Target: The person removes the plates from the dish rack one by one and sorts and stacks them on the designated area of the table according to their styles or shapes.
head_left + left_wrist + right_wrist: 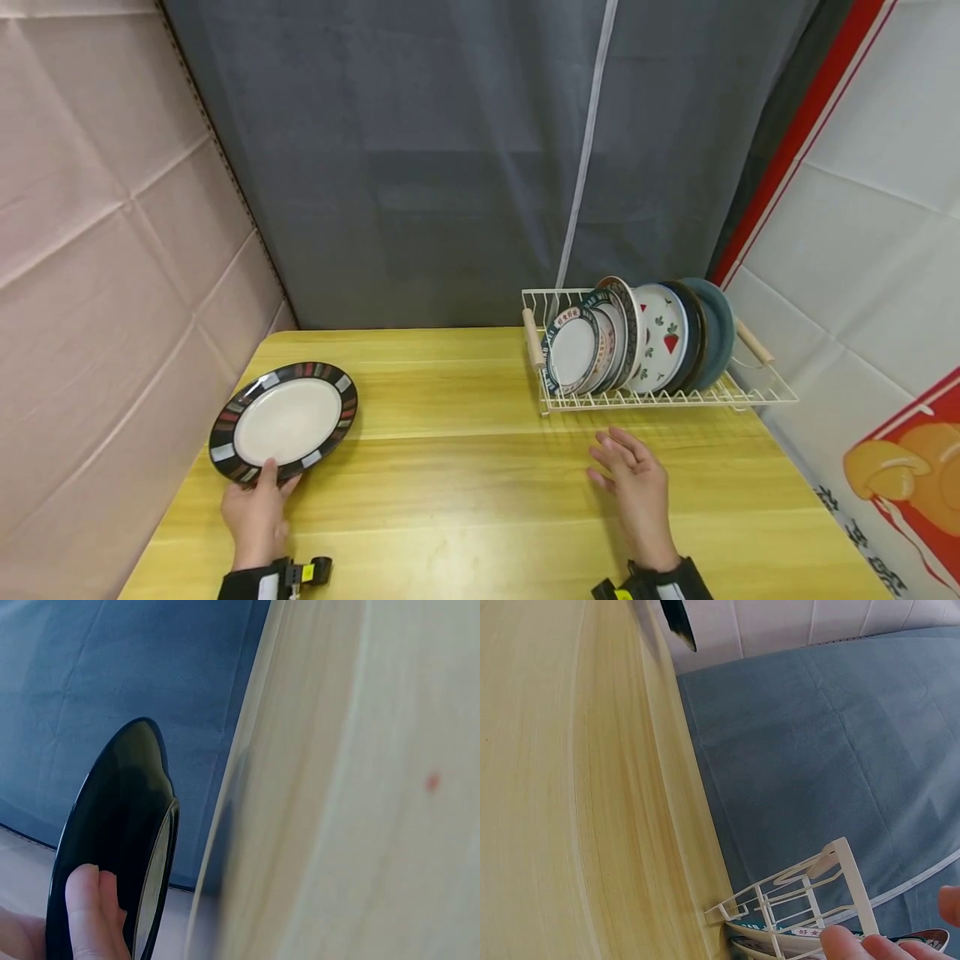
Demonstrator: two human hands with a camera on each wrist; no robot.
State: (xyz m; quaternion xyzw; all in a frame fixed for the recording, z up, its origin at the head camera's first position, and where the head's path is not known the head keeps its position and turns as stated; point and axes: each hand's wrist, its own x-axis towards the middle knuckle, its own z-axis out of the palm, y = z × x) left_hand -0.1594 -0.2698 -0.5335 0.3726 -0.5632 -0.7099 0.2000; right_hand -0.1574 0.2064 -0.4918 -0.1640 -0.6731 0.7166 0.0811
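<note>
At the left of the head view, my left hand (pixel 257 518) grips the near rim of a plate (pixel 288 421) with a white middle and a dark, multicoloured border. The thumb lies on top of the rim, and in the left wrist view the fingers (pixel 88 911) press the plate's black underside (pixel 112 802). That view shows the plate held up off the table. My right hand (pixel 637 492) hovers over the table on the right, its fingers loosely bent and holding nothing. Just beyond it stands a white wire dish rack (pixel 645 403).
Several plates stand on edge in the rack, among them a strawberry-patterned plate (pixel 660 337) and a blue plate (pixel 717 333). The rack has wooden handles (pixel 532 337). Below everything is a wooden table (pixel 450 475); a grey curtain (pixel 390 167) hangs behind, with pale cloth walls either side.
</note>
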